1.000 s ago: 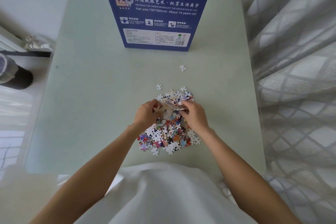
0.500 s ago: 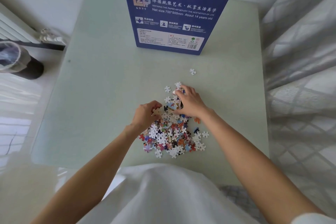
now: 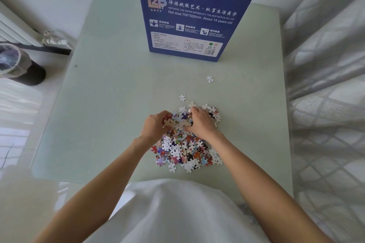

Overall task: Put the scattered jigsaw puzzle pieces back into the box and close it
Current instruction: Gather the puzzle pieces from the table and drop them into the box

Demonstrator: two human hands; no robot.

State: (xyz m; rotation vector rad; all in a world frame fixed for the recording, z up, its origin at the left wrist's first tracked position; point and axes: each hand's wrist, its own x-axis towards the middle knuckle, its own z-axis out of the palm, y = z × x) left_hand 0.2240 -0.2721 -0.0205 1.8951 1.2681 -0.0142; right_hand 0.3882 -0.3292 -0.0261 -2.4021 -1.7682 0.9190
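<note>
Nearest to the person, on the pale green table, lies the pile of puzzle pieces, a loose heap with some pieces showing colour and others showing the white back. Both hands work at the far edge of this heap, so most of the pile lies between the hands and the body. The left hand has its fingers curled around a small bunch of pieces, and a few coloured ones show between the fingers. The right hand lies just beside it, palm down, with bent fingers gathering pieces; its fingertips reach the far border of the heap. Whether it already pinches a piece I cannot tell. Beyond the hands two stray pieces lie apart from the heap: one stray piece is just past the fingertips, and a second stray piece is further out and more to the right, about halfway to the box. The box stands upright at the far side of the table, straight ahead of the hands and slightly to the right, well apart from them; its blue printed face is turned to the person and its long axis goes upward. Its top is out of the frame, so the opening is not visible. I judge that the right hand is a little nearer to the box, and that any handful must travel forward and then up over the tall face to reach the opening.
</note>
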